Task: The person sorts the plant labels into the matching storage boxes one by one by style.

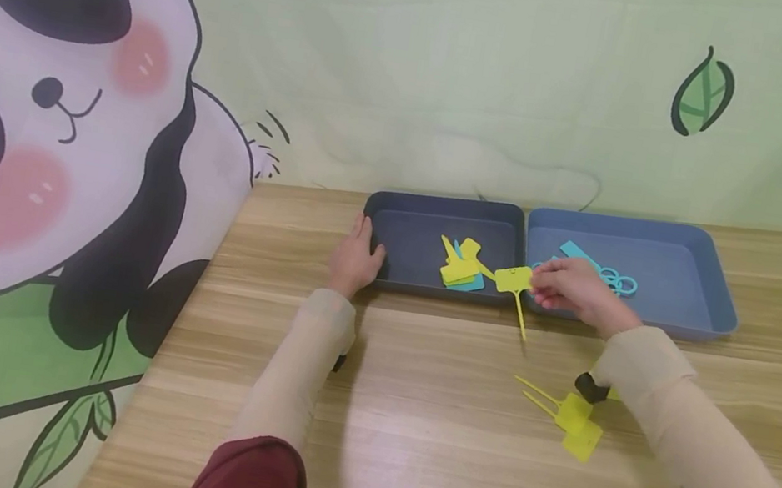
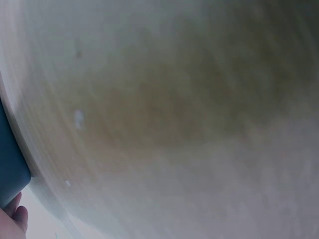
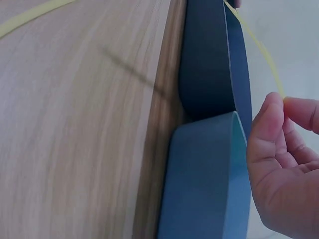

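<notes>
My right hand (image 1: pixel 574 287) pinches a yellow cable-tie tag (image 1: pixel 513 279) between thumb and fingertips, over the place where two trays meet. The tag's thin tail hangs down in front of the trays. My left hand (image 1: pixel 354 260) rests against the left end of the dark tray (image 1: pixel 392 284), fingers straight along its wall and thumb near the front corner. Several yellow tags (image 1: pixel 460 270) lie in that tray with a blue piece (image 1: pixel 470 282) among them. In the blue tray (image 1: pixel 690 276) are blue pieces with rings (image 1: pixel 616 281), partly hidden by my right hand.
Two more yellow tags (image 1: pixel 576 424) lie on the wooden table (image 1: pixel 426 418), left of my right forearm. Another bit of yellow shows beside the right wrist's black camera (image 1: pixel 591 387). A panda-printed backdrop (image 1: pixel 417 71) stands behind the trays.
</notes>
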The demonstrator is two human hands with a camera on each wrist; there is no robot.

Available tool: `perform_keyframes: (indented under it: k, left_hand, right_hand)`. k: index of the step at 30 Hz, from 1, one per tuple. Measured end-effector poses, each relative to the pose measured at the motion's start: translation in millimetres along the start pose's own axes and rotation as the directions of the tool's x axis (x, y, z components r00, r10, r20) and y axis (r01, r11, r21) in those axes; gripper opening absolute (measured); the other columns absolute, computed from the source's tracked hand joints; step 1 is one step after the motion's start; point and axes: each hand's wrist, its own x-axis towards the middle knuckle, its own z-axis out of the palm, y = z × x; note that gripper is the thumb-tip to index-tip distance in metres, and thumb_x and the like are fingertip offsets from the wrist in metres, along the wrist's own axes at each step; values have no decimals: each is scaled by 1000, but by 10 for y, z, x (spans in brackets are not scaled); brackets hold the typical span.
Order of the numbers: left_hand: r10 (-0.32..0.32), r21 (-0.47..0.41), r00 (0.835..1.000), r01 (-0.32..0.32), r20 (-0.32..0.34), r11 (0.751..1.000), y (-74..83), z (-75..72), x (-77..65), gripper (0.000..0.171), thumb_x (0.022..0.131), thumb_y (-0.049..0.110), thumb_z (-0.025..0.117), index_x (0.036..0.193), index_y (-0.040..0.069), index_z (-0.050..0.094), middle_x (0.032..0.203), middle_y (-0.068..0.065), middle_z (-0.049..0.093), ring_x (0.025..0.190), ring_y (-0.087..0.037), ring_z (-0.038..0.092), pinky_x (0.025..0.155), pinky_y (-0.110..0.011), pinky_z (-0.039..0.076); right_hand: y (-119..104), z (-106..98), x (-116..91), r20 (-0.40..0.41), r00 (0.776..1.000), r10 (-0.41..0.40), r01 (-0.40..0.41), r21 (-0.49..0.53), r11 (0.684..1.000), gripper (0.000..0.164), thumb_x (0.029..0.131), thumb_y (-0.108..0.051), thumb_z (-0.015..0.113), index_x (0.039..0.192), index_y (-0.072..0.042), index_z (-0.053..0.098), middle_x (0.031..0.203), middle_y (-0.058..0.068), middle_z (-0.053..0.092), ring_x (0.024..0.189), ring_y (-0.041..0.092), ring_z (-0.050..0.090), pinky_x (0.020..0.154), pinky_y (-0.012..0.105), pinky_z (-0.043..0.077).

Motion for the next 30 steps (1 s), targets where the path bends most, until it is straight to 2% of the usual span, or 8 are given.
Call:
perform_keyframes:
  k: [12,15,20,25,30]
  left_hand:
    - [11,-18,1000,-11,-11,1000,-7,7,3,62,91,34,37,142,7,14,150,-4,6,131,-28,27,105,-38,28]
    - [11,-14,1000,-11,-10,1000,-4,5,-1,62,91,34,37,142,7,14,150,-4,6,132,-27,27,106,-38,27]
    - [8,-4,1000,-8,-16,1000,2,-1,-8,62,91,34,36,142,7,14,150,-4,7,131,-28,29,105,-38,28]
    - [9,-15,1000,-9,-19,1000,7,-4,-14,62,91,33,37,142,7,15,150,-5,8,130,-28,30,104,-38,29]
    - [16,-13,1000,-16,-21,1000,-1,4,-11,62,91,33,37,142,6,15,150,-5,8,130,-27,30,105,-37,29]
  right_hand:
    - [-20,172,251,-77,996,52,-44,98,994,31,85,-6,50,112,8,44,65,-5,59,55,2,56,54,15,49]
    - [-57,232,311,-95,993,69,-55,140,989,29,84,-4,50,110,6,44,65,-3,59,55,4,56,54,15,49]
    - [-128,315,405,-123,989,86,-58,214,975,35,84,-2,50,117,7,41,66,-2,58,55,5,56,55,16,50]
    - [-190,392,477,-179,979,93,-39,283,958,42,84,0,50,124,4,37,69,0,59,55,6,57,56,17,51]
    - [-218,462,547,-248,966,76,13,338,941,48,85,1,48,130,-1,32,72,3,57,54,9,57,55,18,51]
